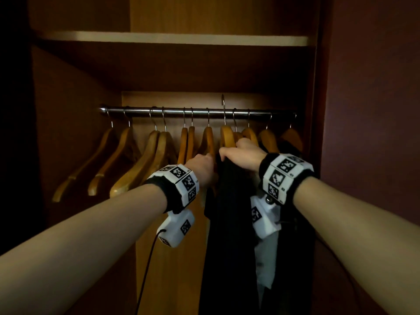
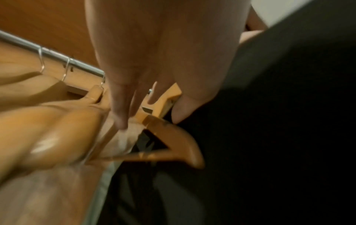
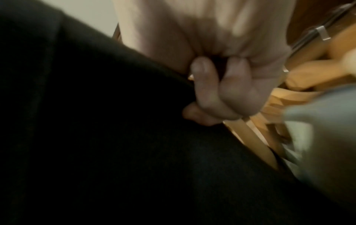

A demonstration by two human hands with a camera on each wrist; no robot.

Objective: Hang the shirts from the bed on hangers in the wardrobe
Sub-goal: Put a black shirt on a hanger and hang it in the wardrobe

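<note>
Leftward, bare wooden hangers point(image 1: 127, 160) crowd the wardrobe rail point(image 1: 197, 110). Left hand point(image 1: 201, 167), fingers straight, touches the held hanger point(image 2: 173, 137) beside the black shirt point(image 1: 229, 223). Right hand point(image 1: 244, 153) grips that shirt's top, its hook point(image 1: 223, 108) raised above the rail; hung garments point(image 1: 267, 258) press close rightward.

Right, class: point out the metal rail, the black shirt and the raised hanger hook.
metal rail point(image 1: 141, 110): head view, bare stretch between hooks.
black shirt point(image 1: 229, 201): head view, hanging front fabric.
raised hanger hook point(image 1: 223, 103): head view, curved top above the rail.
</note>
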